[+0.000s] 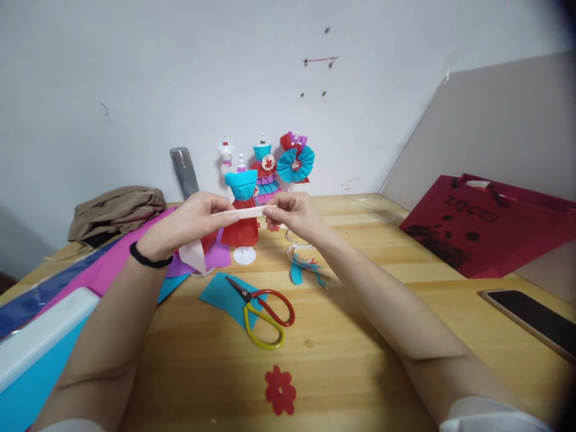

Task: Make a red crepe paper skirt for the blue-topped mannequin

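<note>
A narrow pale strip (250,212), paper or thin fabric by its look, is stretched level above the table. My left hand (198,217) pinches one end between thumb and fingers, and my right hand (294,215) pinches the other. Just behind them stands a small mannequin (242,186) in a turquoise top and red skirt. Below the hands, scissors (265,312) with one red and one yellow handle lie on a turquoise piece (216,294), blades slightly apart. Closer to me lies a red flower cutout (280,390) with a small hole in its middle.
More dressed mannequins (265,171) and a grey flask (184,171) stand by the wall. Brown cloth (117,213) and coloured sheets (105,270) lie left. Scraps (303,267) lie near the right hand. A red bag (486,231) and a phone (533,321) are at right.
</note>
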Available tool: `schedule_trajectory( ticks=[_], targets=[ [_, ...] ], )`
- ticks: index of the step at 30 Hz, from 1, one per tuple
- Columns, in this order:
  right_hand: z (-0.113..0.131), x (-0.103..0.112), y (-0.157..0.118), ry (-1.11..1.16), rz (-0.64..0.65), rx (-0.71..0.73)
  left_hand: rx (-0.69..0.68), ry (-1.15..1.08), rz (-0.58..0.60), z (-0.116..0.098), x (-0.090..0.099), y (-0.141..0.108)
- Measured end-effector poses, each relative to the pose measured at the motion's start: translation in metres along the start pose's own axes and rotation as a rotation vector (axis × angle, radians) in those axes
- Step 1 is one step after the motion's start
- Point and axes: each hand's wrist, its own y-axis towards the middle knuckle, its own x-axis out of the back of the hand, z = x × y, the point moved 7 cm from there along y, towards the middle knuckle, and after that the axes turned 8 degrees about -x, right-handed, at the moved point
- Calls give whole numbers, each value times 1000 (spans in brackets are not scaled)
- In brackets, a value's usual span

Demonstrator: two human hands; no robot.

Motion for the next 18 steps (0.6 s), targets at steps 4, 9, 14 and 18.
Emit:
schedule_trajectory(
  ticks=[4, 9, 14, 18],
  targets=[
    [-4, 2, 5, -11, -73, -9, -48, 187, -151, 5, 4, 3],
    [-9, 4, 9, -13, -159, 9, -46, 345, -232, 3, 4, 4],
    [-12, 10, 13, -38, -262, 30, 21, 437, -269, 4, 5, 4],
    [-17, 7, 19, 43, -251, 8, 27, 443, -273, 3, 6, 3]
  ],
)
